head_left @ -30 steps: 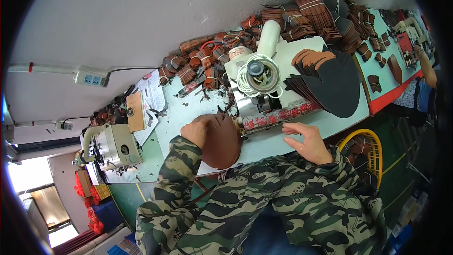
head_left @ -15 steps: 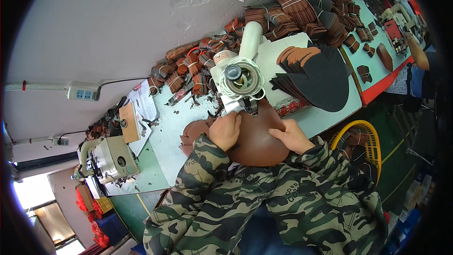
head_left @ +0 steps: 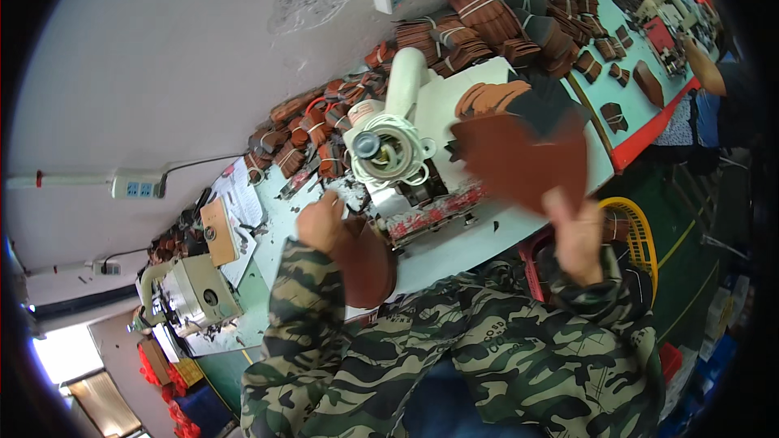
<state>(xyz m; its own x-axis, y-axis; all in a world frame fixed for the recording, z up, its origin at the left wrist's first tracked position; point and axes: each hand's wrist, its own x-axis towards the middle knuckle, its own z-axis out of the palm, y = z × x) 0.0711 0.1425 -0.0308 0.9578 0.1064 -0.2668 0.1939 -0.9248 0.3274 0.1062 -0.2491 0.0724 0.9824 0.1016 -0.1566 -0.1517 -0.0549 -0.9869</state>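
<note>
L hand [head_left: 320, 223] sits at approx 9 o'clock from the white sewing machine [head_left: 389, 150], fingers curled and pressed onto a rounded brown leather piece [head_left: 367, 264] that lies on the desk [head_left: 454, 243] edge, just below the machine base. Grip looks closed over the piece's top edge; thumb not visible.

R hand [head_left: 578, 239] is raised at approx 4 o'clock from the machine, fingers up, pinching the lower corner of a large red-brown leather sheet [head_left: 519, 158]. Sheet is lifted off the desk, fanned out wide, blurred w/ motion; it covers part of a dark stack of similar cut pieces [head_left: 552, 101] behind it.

Both forearms in camo sleeves [head_left: 487, 349] come in from the lower edge.

At 12 o'clock along the wall: bundles of brown leather strips [head_left: 479, 8]. At 8 o'clock, far desk end: a second, grey machine [head_left: 191, 296]. At 2 o'clock: another person's arm [head_left: 706, 69] over the red-edged desk section. Yellow basket [head_left: 629, 231] just beside R hand, below desk level.
</note>
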